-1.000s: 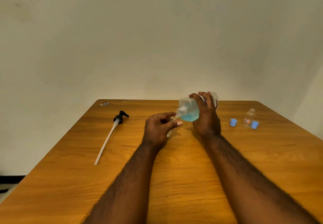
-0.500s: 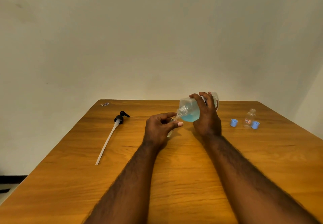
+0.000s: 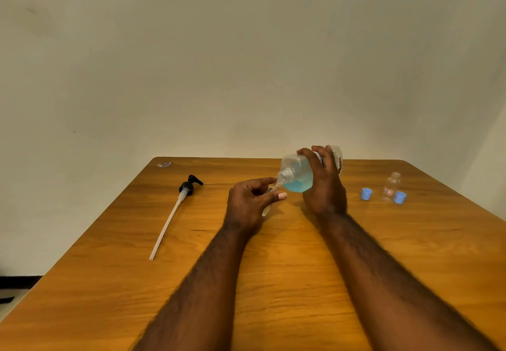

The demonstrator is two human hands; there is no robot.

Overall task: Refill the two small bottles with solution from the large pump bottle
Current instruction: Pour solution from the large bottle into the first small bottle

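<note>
My right hand (image 3: 324, 186) grips the large clear bottle (image 3: 297, 175), tipped to the left with blue solution pooled in its lower side and its open threaded neck pointing down-left. My left hand (image 3: 250, 202) holds a small clear bottle (image 3: 269, 190) between thumb and fingers, its mouth right under the large bottle's neck; most of it is hidden by my fingers. A second small clear bottle (image 3: 391, 186) with an orange label stands open at the right of the wooden table (image 3: 273, 282).
Two blue caps (image 3: 366, 194) (image 3: 399, 197) lie beside the standing small bottle. The black pump head with its long white tube (image 3: 175, 208) lies on the table's left side. A small scrap (image 3: 164, 164) sits at the far left corner. A plain wall stands behind.
Both hands and both bottles have stayed almost still; the large bottle's tilt is much the same as a second ago.
</note>
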